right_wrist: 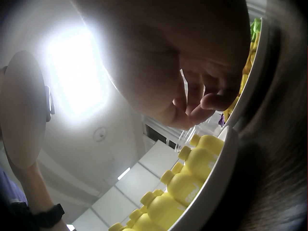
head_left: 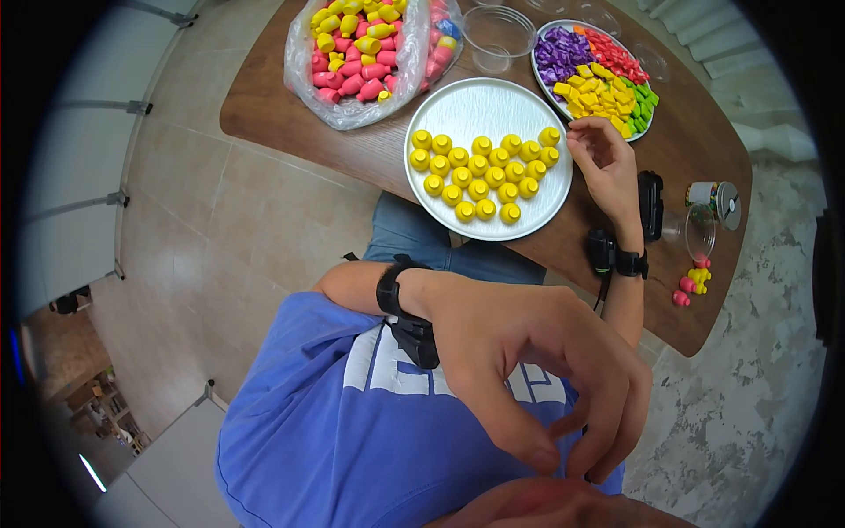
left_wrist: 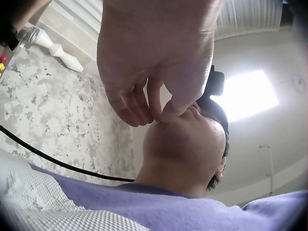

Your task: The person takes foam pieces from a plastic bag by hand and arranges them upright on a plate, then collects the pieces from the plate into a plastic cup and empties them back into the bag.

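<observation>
From the head view, the left hand (head_left: 528, 370) is raised close to the camera, near the person's face, well away from the surface (head_left: 308, 114); its fingers are curled with the tips of thumb and fingers drawn together, and nothing can be seen between them. The right hand (head_left: 603, 163) rests on the surface between two plates, fingers loosely bent, fingertips just beside the rim of the white plate (head_left: 475, 106) and touching or nearly touching the edge of the far plate (head_left: 547, 88). The white plate carries rows of yellow pieces (head_left: 480, 176) standing close together. The far plate holds sorted heaps: purple, red, yellow and green pieces (head_left: 598, 75). A clear bag (head_left: 352, 97) full of pink and yellow pieces lies at the left of the surface, with a clear cup (head_left: 497, 35) next to it. By the right wrist stand a black device (head_left: 650, 204), a jar (head_left: 715, 201) and a few loose pink and yellow pieces (head_left: 694, 283). From the left wrist, the left hand (left_wrist: 149, 62) hangs at the person's chin, fingertips pinched together; whether they hold something small cannot be told. From the right wrist, the right hand (right_wrist: 192, 72) hovers over the white plate's rim (right_wrist: 211, 187), fingers curled inward and gripping nothing, with yellow pieces (right_wrist: 192, 168) just below.
</observation>
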The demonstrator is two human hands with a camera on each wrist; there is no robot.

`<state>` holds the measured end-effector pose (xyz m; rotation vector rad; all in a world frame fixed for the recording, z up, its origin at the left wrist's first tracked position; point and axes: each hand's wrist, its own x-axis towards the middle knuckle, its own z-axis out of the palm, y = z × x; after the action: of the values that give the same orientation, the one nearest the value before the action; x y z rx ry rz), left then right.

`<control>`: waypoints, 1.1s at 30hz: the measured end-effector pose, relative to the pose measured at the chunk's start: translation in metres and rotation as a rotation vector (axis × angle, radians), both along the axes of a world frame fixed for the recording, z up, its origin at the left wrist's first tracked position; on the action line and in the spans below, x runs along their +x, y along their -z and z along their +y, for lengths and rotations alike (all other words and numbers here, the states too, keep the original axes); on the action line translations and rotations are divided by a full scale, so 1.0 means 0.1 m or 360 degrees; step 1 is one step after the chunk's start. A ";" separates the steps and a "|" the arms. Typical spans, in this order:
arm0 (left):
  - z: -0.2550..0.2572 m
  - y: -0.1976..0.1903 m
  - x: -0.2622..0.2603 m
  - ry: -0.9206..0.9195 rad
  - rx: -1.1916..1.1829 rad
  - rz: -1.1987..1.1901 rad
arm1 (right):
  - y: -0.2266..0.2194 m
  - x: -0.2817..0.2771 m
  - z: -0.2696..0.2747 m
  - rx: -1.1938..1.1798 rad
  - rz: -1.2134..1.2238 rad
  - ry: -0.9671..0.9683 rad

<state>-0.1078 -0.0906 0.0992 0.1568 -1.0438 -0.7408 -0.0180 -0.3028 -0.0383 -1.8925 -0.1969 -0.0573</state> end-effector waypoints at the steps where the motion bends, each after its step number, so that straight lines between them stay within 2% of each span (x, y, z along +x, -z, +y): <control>1: 0.00 0.00 -0.01 0.0015 0.0003 0.0025 | -0.01 0.00 0.00 -0.0004 -0.0002 0.0003; 33: 0.00 -0.01 -0.04 0.0031 0.0046 0.0104 | 0.00 0.00 0.01 0.0029 0.0032 -0.0055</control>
<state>-0.1114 -0.0901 0.1003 0.1466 -0.9741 -0.7739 -0.0184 -0.3018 -0.0380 -1.8705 -0.2147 -0.0161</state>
